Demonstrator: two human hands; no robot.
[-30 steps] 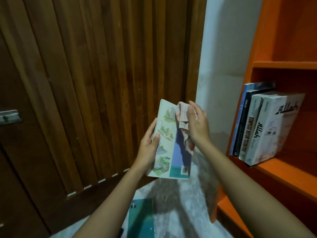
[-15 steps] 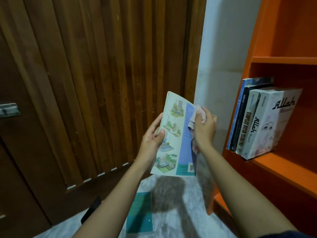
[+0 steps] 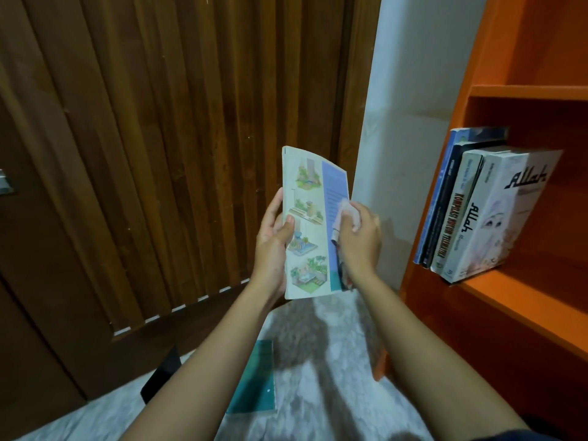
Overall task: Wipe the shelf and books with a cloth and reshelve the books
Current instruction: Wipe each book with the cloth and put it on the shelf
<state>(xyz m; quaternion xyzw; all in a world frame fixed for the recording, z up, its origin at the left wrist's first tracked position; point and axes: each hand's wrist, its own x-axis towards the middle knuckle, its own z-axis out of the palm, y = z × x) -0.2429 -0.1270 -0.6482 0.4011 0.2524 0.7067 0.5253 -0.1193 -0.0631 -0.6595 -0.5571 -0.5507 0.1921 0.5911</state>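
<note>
My left hand (image 3: pixel 273 246) grips the spine edge of a thin illustrated book (image 3: pixel 310 198), held upright with its back cover facing me. My right hand (image 3: pixel 361 240) is closed on a pale cloth (image 3: pixel 345 214) pressed against the book's blue right strip. The orange shelf (image 3: pixel 521 300) stands at the right, and several books (image 3: pixel 486 211) lean upright on its board, the front one white with "Allah" on it.
A teal book (image 3: pixel 257 380) lies flat on the marble floor (image 3: pixel 318 361) below my arms, with a dark flat object (image 3: pixel 162 374) to its left. A brown slatted wooden door (image 3: pixel 159 154) fills the left. A white wall (image 3: pixel 413 106) sits between door and shelf.
The book has turned more upright and risen a little. My right hand with the cloth has slid down the book's right side, from near the top to the middle.
</note>
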